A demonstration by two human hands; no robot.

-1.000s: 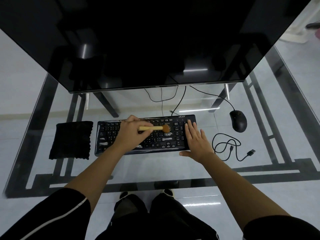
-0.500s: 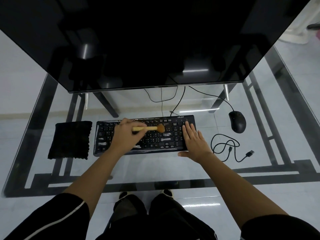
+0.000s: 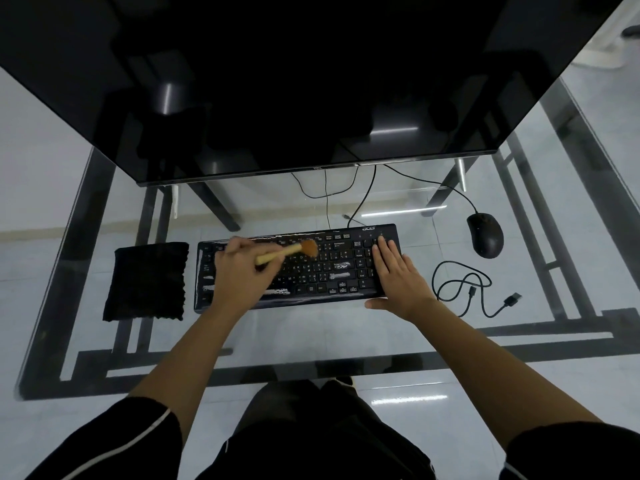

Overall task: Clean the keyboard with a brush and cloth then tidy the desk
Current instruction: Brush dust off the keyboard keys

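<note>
A black keyboard [image 3: 332, 268] lies on the glass desk [image 3: 311, 337] in front of the monitor. My left hand [image 3: 239, 271] is over the keyboard's left half, shut on a small brush [image 3: 287, 252] with a pale wooden handle. Its brown bristles touch the upper key rows near the middle. My right hand [image 3: 394, 275] rests flat, fingers apart, on the keyboard's right end and number pad. A black cloth [image 3: 145, 280] lies folded on the desk just left of the keyboard, untouched.
A large dark monitor [image 3: 311, 81] overhangs the back of the desk. A black mouse [image 3: 485, 233] sits at the right, with a loose coiled USB cable [image 3: 464, 289] in front of it. Cables run from behind the keyboard. My knees show under the glass.
The brush head has shifted left and up the keyboard, from the right-middle keys to the upper middle rows. My right hand stays flat on the keyboard's right end.
</note>
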